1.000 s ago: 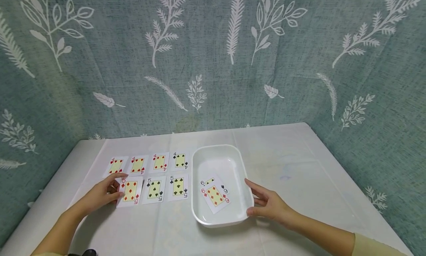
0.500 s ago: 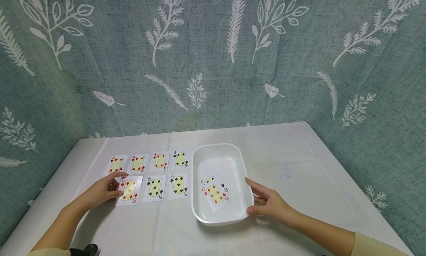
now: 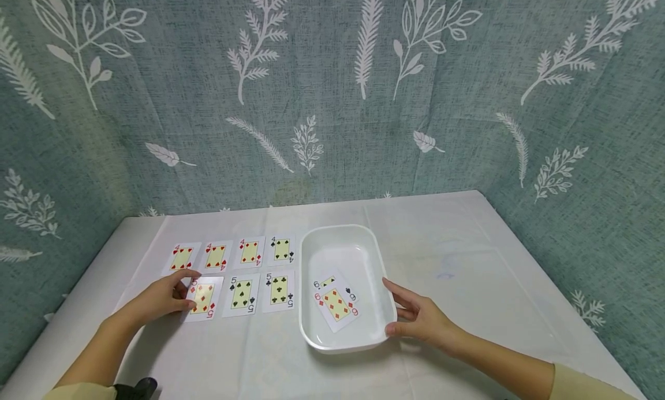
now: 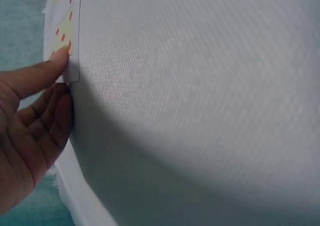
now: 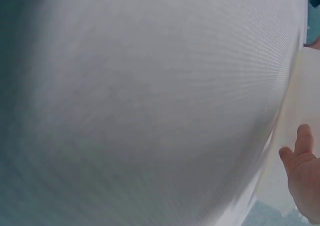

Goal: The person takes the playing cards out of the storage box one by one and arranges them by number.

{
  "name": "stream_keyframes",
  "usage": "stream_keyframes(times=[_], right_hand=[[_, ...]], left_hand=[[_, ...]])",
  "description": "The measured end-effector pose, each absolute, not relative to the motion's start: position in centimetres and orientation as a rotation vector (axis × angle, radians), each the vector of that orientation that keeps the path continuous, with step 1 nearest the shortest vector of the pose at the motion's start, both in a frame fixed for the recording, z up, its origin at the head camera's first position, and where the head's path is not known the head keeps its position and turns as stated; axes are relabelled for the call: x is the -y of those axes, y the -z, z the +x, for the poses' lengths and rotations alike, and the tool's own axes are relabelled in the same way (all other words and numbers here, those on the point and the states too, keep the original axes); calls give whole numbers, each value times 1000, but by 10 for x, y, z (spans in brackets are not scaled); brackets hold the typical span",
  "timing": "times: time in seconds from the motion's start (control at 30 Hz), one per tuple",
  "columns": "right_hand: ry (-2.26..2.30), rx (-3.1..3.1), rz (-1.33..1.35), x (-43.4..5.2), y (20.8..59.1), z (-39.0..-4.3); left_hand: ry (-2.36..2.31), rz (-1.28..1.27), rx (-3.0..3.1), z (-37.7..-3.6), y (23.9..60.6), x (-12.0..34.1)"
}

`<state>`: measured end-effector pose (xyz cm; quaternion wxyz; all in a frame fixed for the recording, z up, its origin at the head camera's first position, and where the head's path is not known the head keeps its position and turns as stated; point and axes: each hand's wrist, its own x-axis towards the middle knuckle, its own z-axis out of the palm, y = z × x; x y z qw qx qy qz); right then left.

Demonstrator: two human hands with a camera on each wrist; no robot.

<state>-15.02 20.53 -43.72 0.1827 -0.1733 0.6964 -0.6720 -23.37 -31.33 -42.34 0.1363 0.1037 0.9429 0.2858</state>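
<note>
Head view, left hand (image 3: 165, 299): rests on the table (image 3: 467, 261), thumb and fingers pinching the left edge of the five of diamonds (image 3: 204, 298); card flat, face up, long axis running away from the person
Head view, card layout: five of diamonds is leftmost of the near row, just beside the five of spades (image 3: 241, 294) and five of clubs (image 3: 279, 290); row of four fours (image 3: 231, 253) behind
Head view, right hand (image 3: 421, 318): fingers loosely spread, touching the right rim of the white tray (image 3: 387, 284)
Head view, tray contents: six of diamonds (image 3: 336, 306) overlapping a black six (image 3: 332, 284)
Head view, relation: five of diamonds lies well left of the tray; left hand is on it, right hand well apart
Left wrist view: thumb (image 4: 45, 71) presses the card corner (image 4: 67, 46) on the tablecloth; fingers curl beneath the edge
Right wrist view: only fingertips (image 5: 302, 161) show beside the tray's white wall; grip cannot be told here
</note>
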Motion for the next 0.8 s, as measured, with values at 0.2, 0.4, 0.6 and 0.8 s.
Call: stream_keyframes(times=[0.2, 0.4, 0.6, 0.8], right_hand=[[1889, -1976, -482, -205, 436, -149], [1887, -1979, -484, -206, 436, -149], [1870, -2002, -476, -205, 436, -149], [1868, -2003, -456, -205, 436, -149]], left_hand=[[-799, 292, -2758, -235, 425, 313], [-790, 298, -2800, -234, 426, 312], [-795, 289, -2861, -233, 428, 310], [-833, 314, -2952, -233, 427, 306]])
